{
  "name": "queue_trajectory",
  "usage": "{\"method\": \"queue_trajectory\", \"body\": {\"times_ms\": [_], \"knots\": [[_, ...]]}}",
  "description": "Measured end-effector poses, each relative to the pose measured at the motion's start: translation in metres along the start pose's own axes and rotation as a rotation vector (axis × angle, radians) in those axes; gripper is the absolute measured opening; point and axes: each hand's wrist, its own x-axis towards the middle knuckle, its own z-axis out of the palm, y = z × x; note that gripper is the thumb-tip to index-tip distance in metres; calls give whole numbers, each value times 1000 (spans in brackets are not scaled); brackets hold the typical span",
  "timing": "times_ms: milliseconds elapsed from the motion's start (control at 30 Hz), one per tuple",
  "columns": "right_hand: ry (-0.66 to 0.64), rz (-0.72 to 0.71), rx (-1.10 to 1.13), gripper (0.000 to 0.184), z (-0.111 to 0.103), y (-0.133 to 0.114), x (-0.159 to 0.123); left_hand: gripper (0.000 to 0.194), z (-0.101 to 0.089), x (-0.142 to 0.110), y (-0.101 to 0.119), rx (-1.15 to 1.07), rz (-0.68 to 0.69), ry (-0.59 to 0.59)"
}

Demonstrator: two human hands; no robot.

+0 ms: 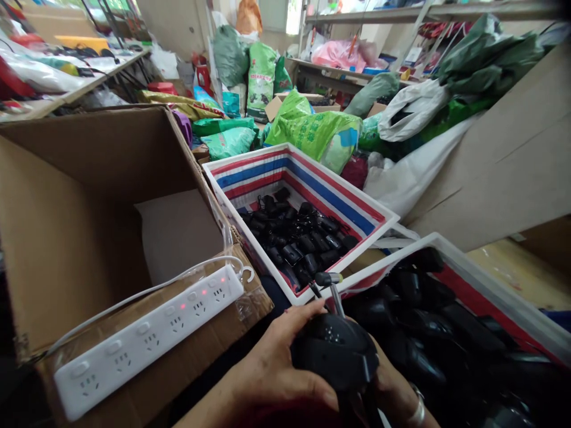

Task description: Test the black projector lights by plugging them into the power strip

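A rounded black plastic device (pixel 332 351) with small pale marks on top is held between my two hands, low in the middle of the view. My left hand (pixel 279 362) grips its left side, thumb along the near edge and fingers over the far edge. On the right side, my right hand (pixel 392 380) holds it, with most of its fingers hidden behind the device. Just beyond it, a short dark barrel plug (pixel 329 279) with a yellowish tip sticks up near a thin metallic rod (pixel 336 301). What these connect to cannot be seen.
A white power strip (pixel 151 342) with several sockets and red lights lies on a cardboard box (pixel 62 196) at left. Ahead, a striped bin (pixel 343 196) holds several black adapters (pixel 307 244). Another bin (pixel 495 279) at right holds black devices (pixel 423 324). Bags (pixel 312 131) pile up behind.
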Motion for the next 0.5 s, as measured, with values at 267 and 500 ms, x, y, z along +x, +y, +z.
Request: {"method": "queue_trajectory", "body": {"times_ms": [267,500], "knots": [[-172,-31,209,85,24,-37,3,75,0,-3,-3,-171,35,-146],[34,-191,-55,95,-1,-78,-28,46,9,12,-3,-241,52,-102]]}}
